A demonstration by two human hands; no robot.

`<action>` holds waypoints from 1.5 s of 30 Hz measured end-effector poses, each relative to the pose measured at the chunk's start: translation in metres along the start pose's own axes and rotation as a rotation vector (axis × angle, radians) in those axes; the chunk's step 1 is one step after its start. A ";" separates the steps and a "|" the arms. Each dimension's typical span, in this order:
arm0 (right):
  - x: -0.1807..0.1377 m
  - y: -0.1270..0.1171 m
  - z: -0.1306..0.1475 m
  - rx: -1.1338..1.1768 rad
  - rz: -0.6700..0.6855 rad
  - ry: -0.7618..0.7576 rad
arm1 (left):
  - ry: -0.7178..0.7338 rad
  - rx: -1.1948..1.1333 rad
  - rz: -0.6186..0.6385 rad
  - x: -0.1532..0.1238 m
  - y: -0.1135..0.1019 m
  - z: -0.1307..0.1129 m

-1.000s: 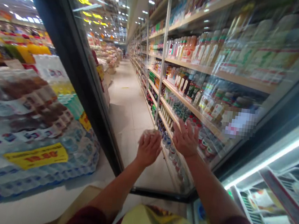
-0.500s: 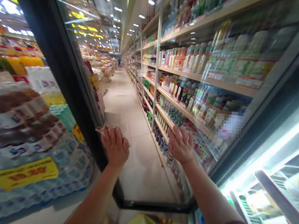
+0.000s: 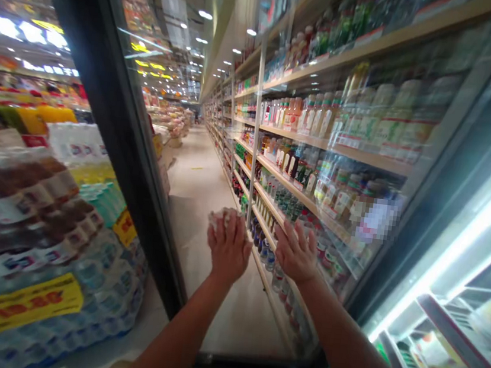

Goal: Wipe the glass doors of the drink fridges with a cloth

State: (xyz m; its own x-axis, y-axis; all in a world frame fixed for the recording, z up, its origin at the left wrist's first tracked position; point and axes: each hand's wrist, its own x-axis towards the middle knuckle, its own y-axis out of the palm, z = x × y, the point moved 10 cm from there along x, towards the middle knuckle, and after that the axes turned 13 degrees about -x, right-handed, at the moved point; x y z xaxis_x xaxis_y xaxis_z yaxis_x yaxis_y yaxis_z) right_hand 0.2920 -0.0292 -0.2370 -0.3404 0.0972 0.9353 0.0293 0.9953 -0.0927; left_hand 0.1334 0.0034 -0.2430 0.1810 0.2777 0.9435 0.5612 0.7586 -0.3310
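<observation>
Glass door (image 3: 203, 167) looks stiff, slick and breakable. Bunched under the left grip (image 3: 229, 249), which is closed over it against the pane, the cloth (image 3: 222, 216) seems soft and light, best pinched by its folds. Just beside, the right grip (image 3: 297, 253) lies spread flat on the glass.

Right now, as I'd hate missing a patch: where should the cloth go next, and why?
Probably sweep the cloth under the left hand down the glass door: pane shows below it, while the right hand lies flat, steadying the door.
</observation>
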 end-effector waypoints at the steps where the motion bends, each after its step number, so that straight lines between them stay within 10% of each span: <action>1: 0.001 -0.001 0.000 -0.004 -0.006 0.000 | 0.052 -0.013 0.024 -0.009 0.007 -0.013; 5: 0.002 -0.002 0.000 -0.021 -0.005 -0.004 | 0.127 -0.037 0.092 -0.025 0.022 -0.037; 16: 0.019 -0.022 0.004 0.303 -0.027 0.253 | 0.025 -0.532 0.214 0.065 0.018 -0.063; 21: 0.029 0.002 0.033 0.197 0.087 0.136 | -0.056 -0.729 0.177 0.058 -0.002 -0.034; 25: 0.022 0.015 0.038 0.117 0.123 0.112 | -0.006 -0.445 -0.061 0.036 -0.038 0.013; 30: -0.005 -0.005 0.046 0.175 0.080 0.120 | 0.167 0.022 -0.119 0.010 -0.034 0.028; 45: 0.011 -0.001 0.071 0.189 0.177 0.100 | 0.121 0.043 -0.105 0.002 -0.018 0.037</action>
State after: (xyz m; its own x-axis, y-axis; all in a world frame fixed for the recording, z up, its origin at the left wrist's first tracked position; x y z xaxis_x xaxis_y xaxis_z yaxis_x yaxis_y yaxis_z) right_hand 0.2213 -0.0298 -0.2507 -0.2509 0.2789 0.9269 -0.0993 0.9451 -0.3113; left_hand 0.0942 0.0124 -0.2358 0.2205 0.1245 0.9674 0.5475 0.8051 -0.2283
